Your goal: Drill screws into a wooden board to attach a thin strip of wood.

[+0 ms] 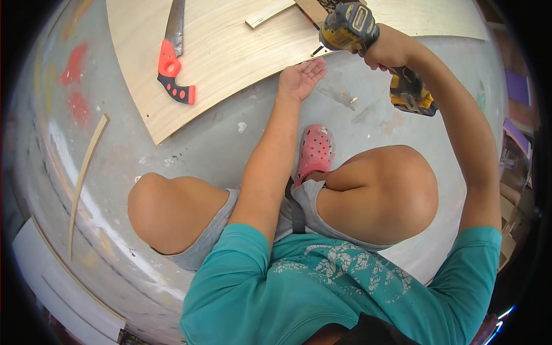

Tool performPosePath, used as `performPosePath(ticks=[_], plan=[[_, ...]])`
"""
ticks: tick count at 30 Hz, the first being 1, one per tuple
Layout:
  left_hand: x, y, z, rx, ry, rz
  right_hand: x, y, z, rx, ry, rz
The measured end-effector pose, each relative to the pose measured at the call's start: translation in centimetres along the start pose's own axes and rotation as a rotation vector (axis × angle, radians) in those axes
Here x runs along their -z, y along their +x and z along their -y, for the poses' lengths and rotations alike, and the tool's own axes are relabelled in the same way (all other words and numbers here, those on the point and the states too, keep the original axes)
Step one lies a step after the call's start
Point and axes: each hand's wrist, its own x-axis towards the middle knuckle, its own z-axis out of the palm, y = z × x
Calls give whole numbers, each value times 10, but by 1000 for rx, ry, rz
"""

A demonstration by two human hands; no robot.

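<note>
Right hand point(388, 49) clamps the drill point(348, 27) by the plywood panel's point(230, 52) near edge; left hand point(299, 80) lies open there, seemingly steadying it.

Floor point(201, 146): grey, paint-stained; red smears point(75, 63) upper left. Saw point(167, 54): red-and-black handle toward viewer, blade running to top edge. Strip point(81, 177): thin, pale, curved in view, on floor at left. Sheet point(63, 290): white, lower left. Purple pieces point(518, 87): two, far right.
</note>
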Motion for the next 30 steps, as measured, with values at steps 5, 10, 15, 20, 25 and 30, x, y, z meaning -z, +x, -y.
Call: performPosePath(ticks=[5, 10, 15, 20, 25, 30], plan=[[3, 6, 12, -17, 16, 22, 2, 0, -20, -56, 122, 31], [-9, 12, 28, -40, 12, 43, 6, -4, -40, -62, 152, 4], [-14, 18, 33, -54, -120, 10, 11, 0, -38, -71, 121, 25], [-9, 18, 29, -40, -167, 20, 7, -4, -23, 3, 40, -30], [-15, 13, 26, -8, -182, 28, 11, -10, -14, -1, -71, -7], [-16, 11, 27, 1, -172, 31, 9, -10, -30, -82, 104, -2]])
